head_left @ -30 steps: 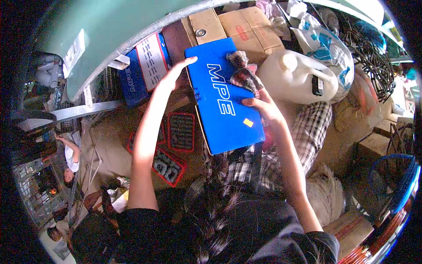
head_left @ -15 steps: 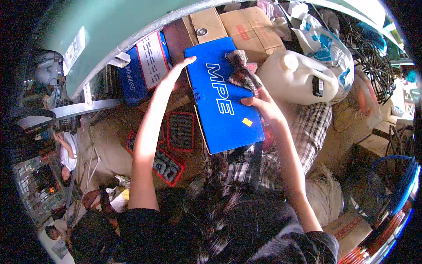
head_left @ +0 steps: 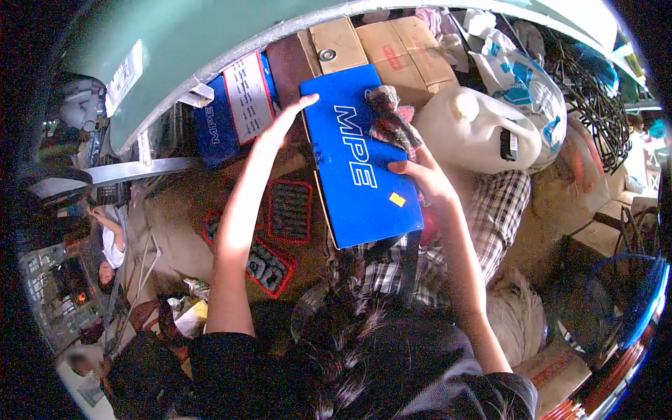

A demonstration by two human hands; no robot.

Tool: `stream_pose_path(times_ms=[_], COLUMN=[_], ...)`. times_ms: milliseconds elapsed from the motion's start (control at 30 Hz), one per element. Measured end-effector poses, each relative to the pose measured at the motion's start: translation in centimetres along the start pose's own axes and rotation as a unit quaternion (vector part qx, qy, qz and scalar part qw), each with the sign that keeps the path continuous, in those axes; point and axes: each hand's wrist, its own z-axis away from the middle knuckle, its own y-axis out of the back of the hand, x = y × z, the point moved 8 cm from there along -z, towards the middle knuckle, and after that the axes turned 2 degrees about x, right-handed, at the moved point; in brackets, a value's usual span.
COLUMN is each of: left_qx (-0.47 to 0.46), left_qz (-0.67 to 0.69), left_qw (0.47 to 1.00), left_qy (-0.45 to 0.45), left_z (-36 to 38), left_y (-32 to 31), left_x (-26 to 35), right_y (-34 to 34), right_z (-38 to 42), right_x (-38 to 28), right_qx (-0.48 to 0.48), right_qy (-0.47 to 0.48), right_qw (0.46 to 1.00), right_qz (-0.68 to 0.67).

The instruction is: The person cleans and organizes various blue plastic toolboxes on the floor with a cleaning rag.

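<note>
A flat blue box [head_left: 360,203] with white "MPE" lettering and a small yellow sticker is held up in front of my body, tilted in view. My left hand [head_left: 290,120] grips its left edge near the top, thumb on the face and the other fingers hidden behind. At the right edge, my right hand [head_left: 428,176] closes on the box with the thumb over its front. A crumpled grey and reddish rag [head_left: 392,126] lies against the box's upper right face, at that hand's fingers, which it partly hides.
Another blue MPE box [head_left: 213,133] with a red-bordered paper [head_left: 248,94] stands behind on the left. Cardboard boxes [head_left: 413,59] and a white plastic jug [head_left: 483,129] are at the back. Red-rimmed black trays [head_left: 289,210] lie below left. Another person [head_left: 112,238] is at far left.
The box and both hands appear slightly lower and to the right, along with the surroundings, as the view shifts a little. The grip on the box looks the same.
</note>
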Motion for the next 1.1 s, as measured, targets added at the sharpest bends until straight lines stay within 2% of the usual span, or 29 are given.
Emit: stream_pose_path(times_ms=[33, 133, 233, 333, 467, 767, 967, 1100], left_qx=[-0.031, 0.039, 0.018, 0.0, 0.02, -0.007, -0.025, -0.021], left_qz=[0.044, 0.013, -0.003, 0.006, -0.038, -0.04, -0.011, -0.012], left_qw=[0.999, 0.999, 1.0, 0.999, 0.999, 0.999, 1.0, 1.0], left_qy=[0.001, 0.003, -0.013, -0.036, 0.001, 0.002, 0.011, 0.014], left_z=[-0.4, 0.9, 3.7, 2.3, 1.0, 0.8, -1.8, -0.6], left_y=[-0.3, 0.2, -1.1, -0.7, 0.2, 0.0, 0.5, 0.1], left_x=[-0.2, 0.6, 3.1, 2.4, 0.7, 0.5, -1.8, -0.7], right_y=[-0.2, -0.4, -0.4, -0.2, 0.6, 0.4, 1.0, 0.5], right_z=[0.0, 0.0, 0.4, 0.1, -0.4, -0.2, -0.5, -0.2], right_x=[-0.3, -0.6, -0.7, -0.1, 0.5, 0.7, 1.3, 0.6], right_qx=[-0.003, -0.005, 0.016, 0.003, -0.003, -0.005, -0.011, 0.004], right_qy=[0.012, 0.021, -0.008, -0.001, 0.023, -0.011, 0.003, 0.004], right_qw=[1.0, 1.0, 1.0, 1.0, 1.0, 1.0, 1.0, 1.0], right_qz=[0.005, 0.01, 0.005, -0.009, 0.01, -0.001, -0.003, -0.004])
